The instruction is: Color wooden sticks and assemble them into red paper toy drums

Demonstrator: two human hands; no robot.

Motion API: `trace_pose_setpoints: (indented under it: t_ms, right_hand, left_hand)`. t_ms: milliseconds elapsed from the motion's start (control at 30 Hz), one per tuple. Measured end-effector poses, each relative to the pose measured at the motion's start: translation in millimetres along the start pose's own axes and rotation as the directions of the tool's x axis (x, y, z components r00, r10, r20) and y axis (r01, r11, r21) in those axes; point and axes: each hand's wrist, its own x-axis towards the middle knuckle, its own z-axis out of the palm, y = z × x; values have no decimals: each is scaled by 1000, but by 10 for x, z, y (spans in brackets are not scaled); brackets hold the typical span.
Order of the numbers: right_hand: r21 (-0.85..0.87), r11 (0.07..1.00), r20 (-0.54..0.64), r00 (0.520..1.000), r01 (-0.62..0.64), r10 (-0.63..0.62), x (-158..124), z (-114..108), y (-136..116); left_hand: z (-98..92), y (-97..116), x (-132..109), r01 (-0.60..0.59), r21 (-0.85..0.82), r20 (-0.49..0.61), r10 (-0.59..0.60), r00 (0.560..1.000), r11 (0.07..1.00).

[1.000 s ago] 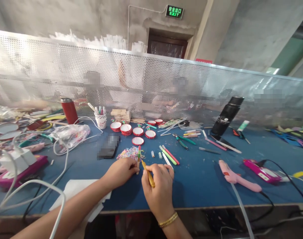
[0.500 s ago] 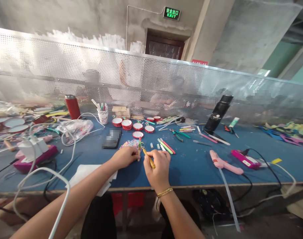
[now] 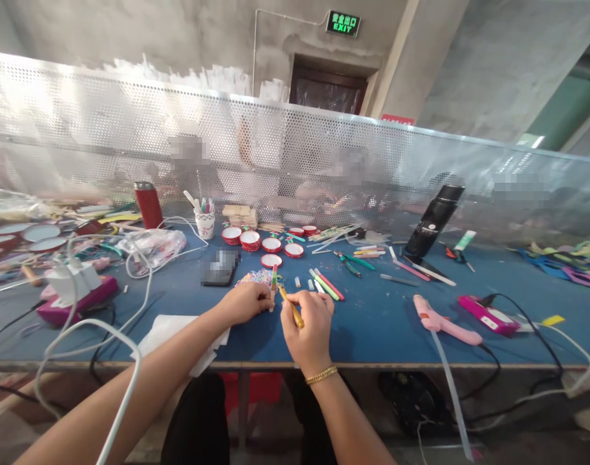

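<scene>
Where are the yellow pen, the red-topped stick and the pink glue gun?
Yellow pen [image 3: 297, 316]: head view, on the barrel.
Red-topped stick [image 3: 274, 279]: head view, on its green band.
Pink glue gun [image 3: 439, 323]: head view, on its body.

I get fairly bright, soft light, with white glare across the left of the metal screen [image 3: 275, 148]. The exit sign [image 3: 343, 24] glows green. Below the worktop [image 3: 372, 323] I see dim shadow. The edges stretch and smear; 4 patches are pixelated.
</scene>
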Motion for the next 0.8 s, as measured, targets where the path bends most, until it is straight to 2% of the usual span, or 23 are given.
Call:
trace_pose_setpoints:
  t_ms: [400,800]
  right_hand:
    - [7,1000,-7,1000,26,-26,0,-13,-19]
    - [9,1000,-33,999,28,-28,-12,-11,-30]
  left_hand:
    - [15,-33,9,14,-19,17,-14,1000,1000]
    - [1,-3,-29,-48,-24,-16,47,999,999]
